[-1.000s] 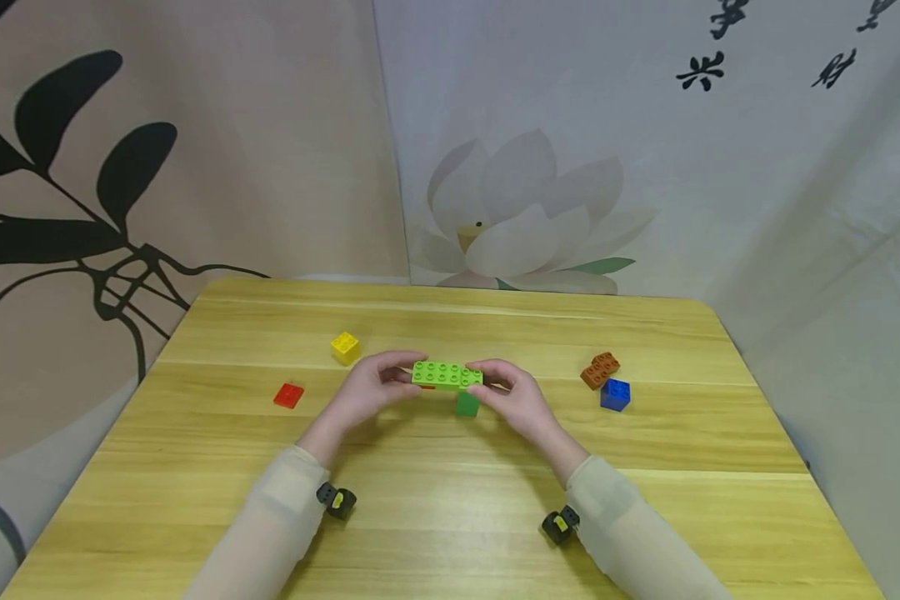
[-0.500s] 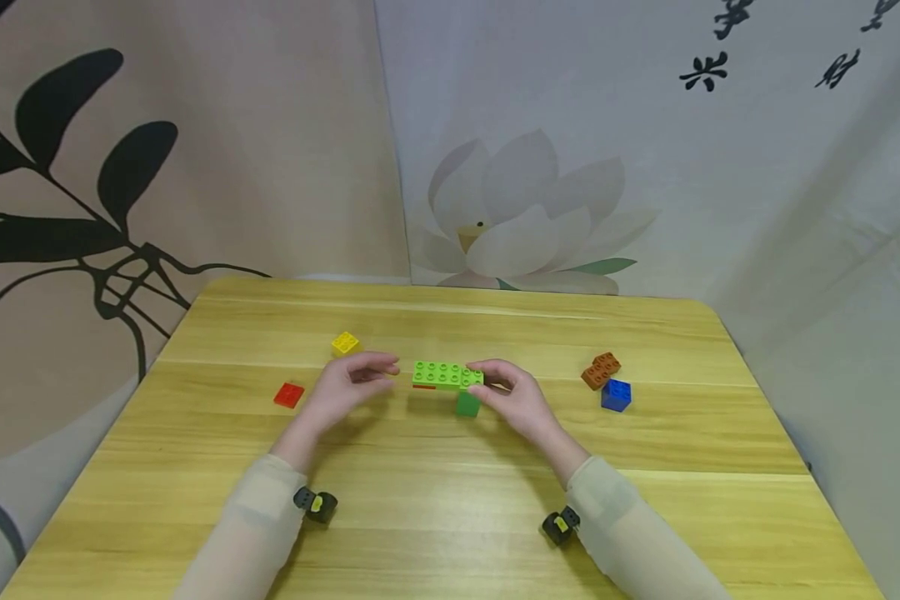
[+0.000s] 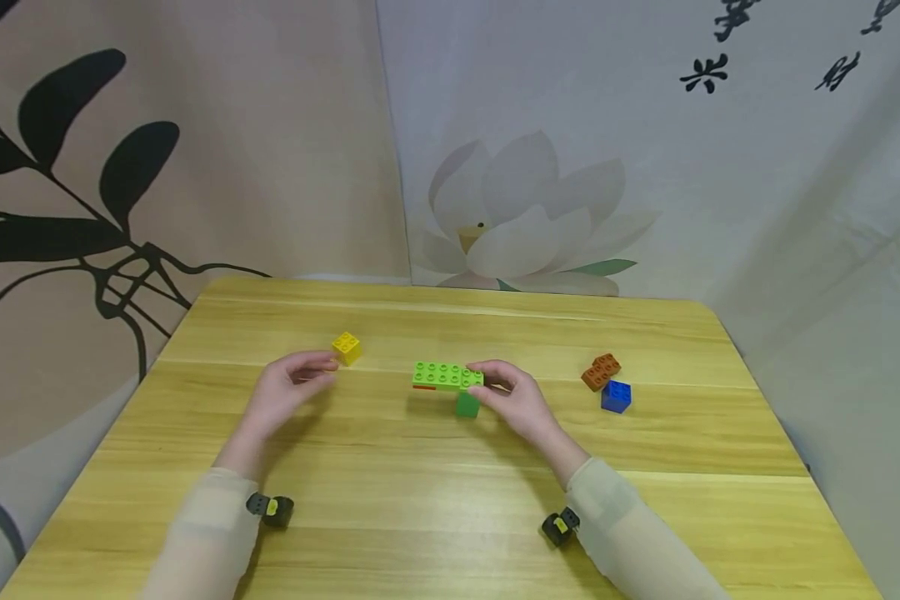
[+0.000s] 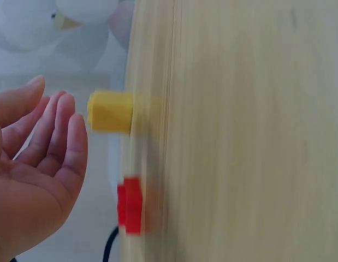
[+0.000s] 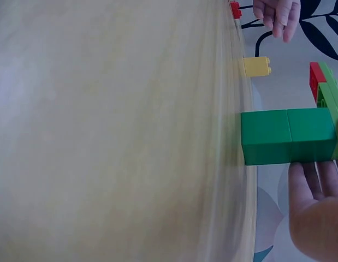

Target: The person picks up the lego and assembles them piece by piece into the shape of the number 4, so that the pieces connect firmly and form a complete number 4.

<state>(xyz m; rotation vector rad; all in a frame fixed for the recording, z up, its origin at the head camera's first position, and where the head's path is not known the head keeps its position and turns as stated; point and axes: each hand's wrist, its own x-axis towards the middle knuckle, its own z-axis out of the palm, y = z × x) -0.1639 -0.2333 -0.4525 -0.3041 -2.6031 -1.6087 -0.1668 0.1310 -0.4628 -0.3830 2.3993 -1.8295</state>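
Near the table's middle stands a built-up stack: a long light-green brick [image 3: 438,375] on top of a dark-green column [image 3: 467,405]. In the right wrist view the column is two green blocks [image 5: 289,136], and a flat red brick [image 5: 316,79] sits under the overhanging end. My right hand [image 3: 513,400] holds the stack's right end between thumb and fingers. To the left, my left hand [image 3: 288,392] hovers with loosely bent fingers, holding nothing. Just beyond its fingertips is a yellow brick [image 3: 347,348]. A red brick [image 4: 130,206] shows in the left wrist view; in the head view that hand hides it.
On the right of the wooden table [image 3: 450,517] lie a brown brick piece [image 3: 601,372] and, touching or very near it, a blue brick [image 3: 616,397]. A printed cloth [image 3: 307,167] hangs behind the table's far edge.
My left hand has let go of the light-green brick's left end and moved left, now in front of the red brick. The right hand and the stack have stayed in place.
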